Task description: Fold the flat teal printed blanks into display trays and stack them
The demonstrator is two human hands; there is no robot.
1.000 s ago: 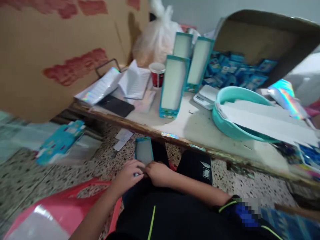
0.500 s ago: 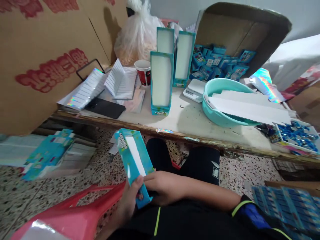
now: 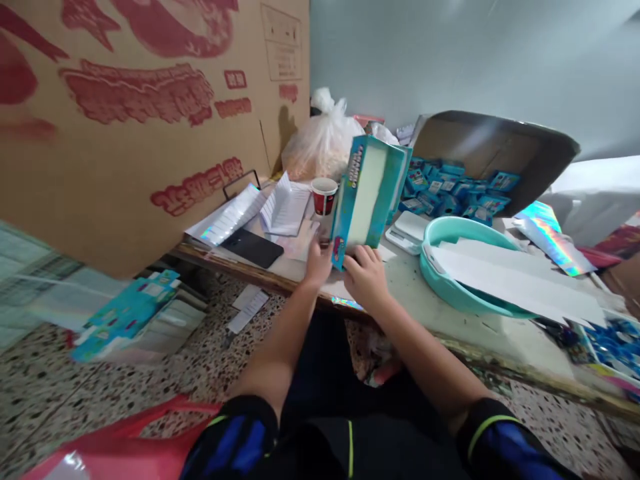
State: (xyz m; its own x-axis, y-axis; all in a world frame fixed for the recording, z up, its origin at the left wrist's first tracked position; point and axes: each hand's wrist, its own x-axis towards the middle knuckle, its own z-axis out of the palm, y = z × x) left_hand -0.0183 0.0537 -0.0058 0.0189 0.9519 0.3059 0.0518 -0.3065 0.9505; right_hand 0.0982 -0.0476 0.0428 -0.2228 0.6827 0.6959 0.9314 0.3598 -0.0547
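Both hands hold a teal cardboard display box (image 3: 367, 197) upright above the table's front edge. Its white inner tray faces me, and printed lettering runs along its left side. My left hand (image 3: 317, 261) grips the lower left corner, and my right hand (image 3: 367, 277) presses on the lower right edge. The box hides most of the similar teal display boxes (image 3: 404, 175) standing behind it. A red and white paper cup (image 3: 324, 195) is just beyond its left side.
On the table lie open notebooks (image 3: 285, 207), a black phone (image 3: 253, 248), a digital scale (image 3: 407, 232) and a teal basin (image 3: 450, 267) holding white strips. Blue packets (image 3: 450, 190) fill a tilted cardboard box. A large printed carton (image 3: 140, 133) stands at left.
The box has risen from my lap to above the table edge and now stands upright. My right hand has joined my left on it, and the view has tilted upward.
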